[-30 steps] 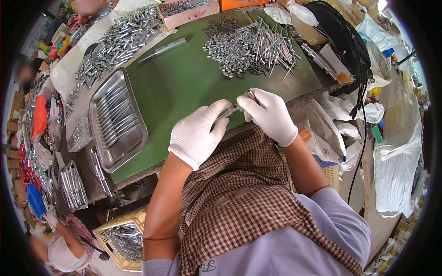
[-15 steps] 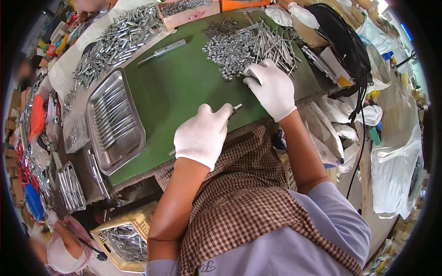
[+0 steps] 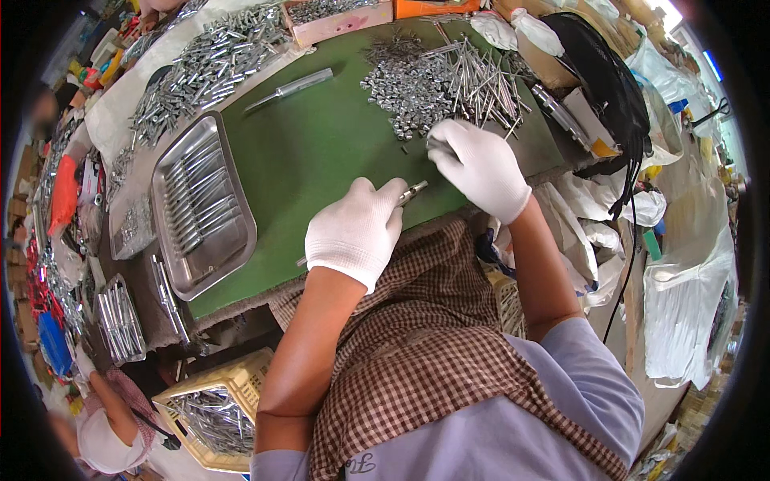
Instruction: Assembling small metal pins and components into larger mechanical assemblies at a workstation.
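My left hand (image 3: 355,232), in a white knit glove, is closed around a slim metal rod-shaped tool (image 3: 413,192). Its silver tip sticks out past the thumb, and its thin other end shows behind the hand. My right hand (image 3: 481,167), gloved too, is curled with fingertips together just below a heap of small silver metal fittings (image 3: 405,100). Something greyish shows at those fingers, too blurred to name. Long thin metal pins (image 3: 485,84) lie beside the fittings. A pointed metal tool with a pale handle (image 3: 301,85) lies farther left on the green mat (image 3: 297,152).
A steel tray (image 3: 245,240) with several slender metal tools in a row stands at left. Behind it spreads a large pile of metal tubes (image 3: 216,60). A pink box (image 3: 341,26) stands at the back, a yellow crate (image 3: 261,373) below the table. Another person's arm (image 3: 112,409) shows lower left.
My right hand has drawn back from the fittings, toward me and slightly right. The left hand stays nearly in place, with the rod's tip showing a little more.
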{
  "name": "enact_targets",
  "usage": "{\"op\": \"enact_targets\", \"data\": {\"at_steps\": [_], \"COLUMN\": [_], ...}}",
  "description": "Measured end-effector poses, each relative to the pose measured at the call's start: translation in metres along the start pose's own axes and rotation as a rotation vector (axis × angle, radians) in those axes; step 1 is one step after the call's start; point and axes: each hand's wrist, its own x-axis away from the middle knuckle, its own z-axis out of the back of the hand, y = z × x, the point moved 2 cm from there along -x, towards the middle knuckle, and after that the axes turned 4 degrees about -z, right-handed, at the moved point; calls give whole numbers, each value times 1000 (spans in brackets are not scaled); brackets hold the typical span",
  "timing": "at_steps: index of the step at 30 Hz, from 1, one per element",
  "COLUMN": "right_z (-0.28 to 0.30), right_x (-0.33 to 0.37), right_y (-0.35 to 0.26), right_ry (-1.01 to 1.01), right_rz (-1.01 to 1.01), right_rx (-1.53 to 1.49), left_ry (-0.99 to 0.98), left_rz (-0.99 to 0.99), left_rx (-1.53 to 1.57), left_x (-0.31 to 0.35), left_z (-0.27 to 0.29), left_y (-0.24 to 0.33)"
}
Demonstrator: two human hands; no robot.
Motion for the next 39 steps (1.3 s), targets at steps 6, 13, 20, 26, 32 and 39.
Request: {"op": "enact_targets", "data": {"at_steps": [6,13,20,26,32,39], "right_z": [0,-7,-30,6,7,-7], "right_x": [15,2,-12,-26,-32,-24], "right_y": [-20,-10,-14,5,6,9], "right_ry": [-219,-55,-16,38,12,14], "right_rz": [116,-35,-55,-163,-81,-43], "right_rx": [-217,-296,48,-40,11,76], "left_ry": [27,15,32,13,4,-24], "left_rz": [-36,-20,-25,-13,-17,-11], "left_rx": [11,8,11,6,4,8], "left_x": [0,0,0,1,-1,-2], "left_z": [-1,-1,-2,0,0,1], "left_y": [-3,-1,-2,-2,-1,-1]}}
